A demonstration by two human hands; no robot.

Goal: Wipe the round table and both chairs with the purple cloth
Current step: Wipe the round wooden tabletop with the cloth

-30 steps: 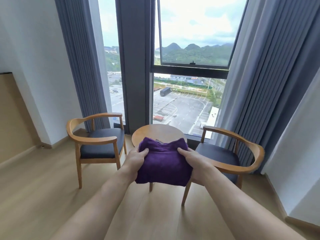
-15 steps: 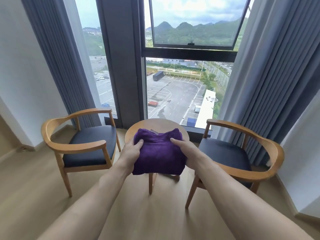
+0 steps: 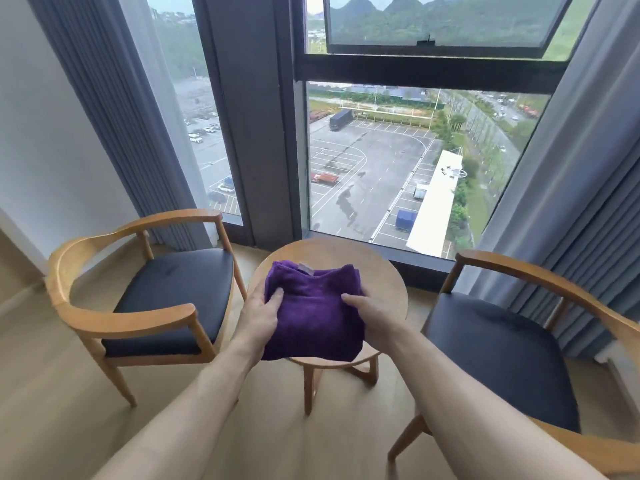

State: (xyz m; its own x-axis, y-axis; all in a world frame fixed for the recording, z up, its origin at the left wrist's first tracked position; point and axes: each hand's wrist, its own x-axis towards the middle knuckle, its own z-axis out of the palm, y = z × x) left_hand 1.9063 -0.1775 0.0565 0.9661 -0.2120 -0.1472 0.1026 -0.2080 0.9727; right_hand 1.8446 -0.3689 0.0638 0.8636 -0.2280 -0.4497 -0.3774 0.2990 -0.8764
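presently both hands carry the folded purple terry cloth (image 3: 313,313) over the small round wooden table (image 3: 384,289), which stands between the two wooden armchairs with dark padded seats and before the tall window (image 3: 398,150). the left hand (image 3: 258,318) grips the cloth's left edge, thumb on top and fingers curled beneath; the right hand (image 3: 372,311) grips the right edge in the same way, thumb across the upper face. whether the cloth rests on the tabletop or hangs just above it cannot be told; its near edge overhangs the table's front rim. the left armchair (image 3: 145,299) and the right armchair (image 3: 519,344) stand just beside the table, one on each side. the step in hand appears to be the approach to the first surface, with no wiping yet evident. the next move likely calls for laying the cloth flat, pressing it down, and sweeping it across the bare far half of the top, then onto each chair.
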